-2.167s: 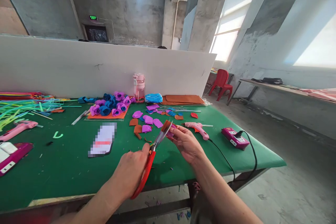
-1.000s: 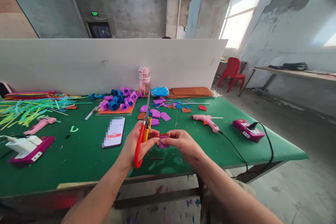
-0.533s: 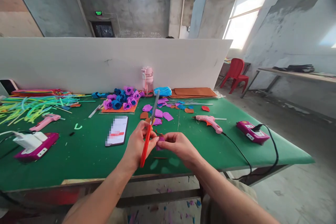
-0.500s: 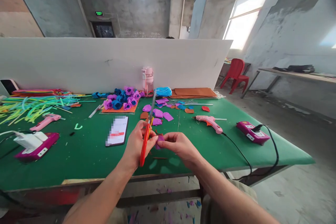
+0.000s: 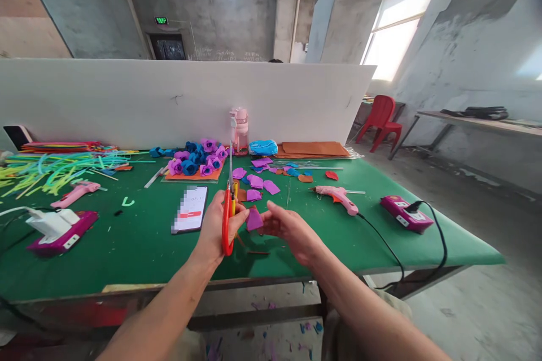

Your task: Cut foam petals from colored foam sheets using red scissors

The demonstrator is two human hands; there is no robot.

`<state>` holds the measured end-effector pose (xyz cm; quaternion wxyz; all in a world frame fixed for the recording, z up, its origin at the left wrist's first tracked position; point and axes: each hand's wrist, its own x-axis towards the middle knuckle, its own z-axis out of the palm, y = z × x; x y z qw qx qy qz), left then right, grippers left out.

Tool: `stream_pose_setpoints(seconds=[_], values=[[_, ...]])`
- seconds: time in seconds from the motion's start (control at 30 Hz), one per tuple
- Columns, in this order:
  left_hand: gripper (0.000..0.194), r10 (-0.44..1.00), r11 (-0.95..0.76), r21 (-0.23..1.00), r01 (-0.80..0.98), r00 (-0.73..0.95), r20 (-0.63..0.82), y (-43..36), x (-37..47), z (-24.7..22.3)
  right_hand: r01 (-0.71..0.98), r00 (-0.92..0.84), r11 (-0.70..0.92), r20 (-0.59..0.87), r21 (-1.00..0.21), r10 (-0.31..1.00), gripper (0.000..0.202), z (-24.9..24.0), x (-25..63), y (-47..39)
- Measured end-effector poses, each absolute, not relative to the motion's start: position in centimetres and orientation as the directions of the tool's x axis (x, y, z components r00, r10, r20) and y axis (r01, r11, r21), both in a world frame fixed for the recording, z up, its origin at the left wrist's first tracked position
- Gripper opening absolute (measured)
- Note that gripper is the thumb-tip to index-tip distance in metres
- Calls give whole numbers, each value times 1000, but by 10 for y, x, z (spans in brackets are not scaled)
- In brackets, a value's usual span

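My left hand (image 5: 214, 225) is closed around a pair of red-handled scissors (image 5: 227, 220), blades pointing up and away. Between its thumb and fingers it also pinches a purple petal-shaped piece (image 5: 254, 219). My right hand (image 5: 292, 231) is just right of that piece, thumb and fingers apart; whether a fingertip brushes its edge, I cannot tell. Beyond the hands lie several loose purple petals (image 5: 271, 186). A thin brown strip (image 5: 258, 252) rests on the green table (image 5: 165, 262) below the held petal.
Purple and blue flowers (image 5: 190, 166) are piled back left, behind a phone (image 5: 189, 210). A pink glue gun (image 5: 339, 196) lies right, its cord running near a magenta power strip (image 5: 406, 214). Another glue gun (image 5: 75, 194) is at left. A white board (image 5: 127, 101) borders the back.
My right hand has let go of the purple piece, and its thumb has opened away. My left hand still holds piece and scissors; the scissors have swung more upright and slightly left.
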<state>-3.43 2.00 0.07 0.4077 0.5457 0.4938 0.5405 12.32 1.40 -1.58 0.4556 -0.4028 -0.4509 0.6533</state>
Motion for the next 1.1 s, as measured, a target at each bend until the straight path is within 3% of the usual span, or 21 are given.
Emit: stream_pose_setpoints(seconds=[0.1,0.3,0.5,0.73,0.93,1.1], values=[[34,979,-186,982,45,-77,189,23,-34,-4,-209,-221,-95,-48,-973,974,30,-13,116,10],[34,983,-171,965,-199,-99,154,21,-25,-8,-292,-42,10,23,-956,999,28,-20,100,7],[42,989,-135,923,-359,-108,103,20,-17,-11,-229,60,165,155,-959,986,22,-20,98,7],[34,979,-201,931,-303,-106,177,21,-13,-20,-352,49,103,91,-930,995,23,-14,100,7],[32,938,-343,929,-137,-100,331,19,-11,-22,-356,23,88,86,-930,996,24,-13,107,6],[28,927,-373,928,-2,-45,373,19,-13,-20,-368,43,63,51,-927,998,23,-16,109,7]])
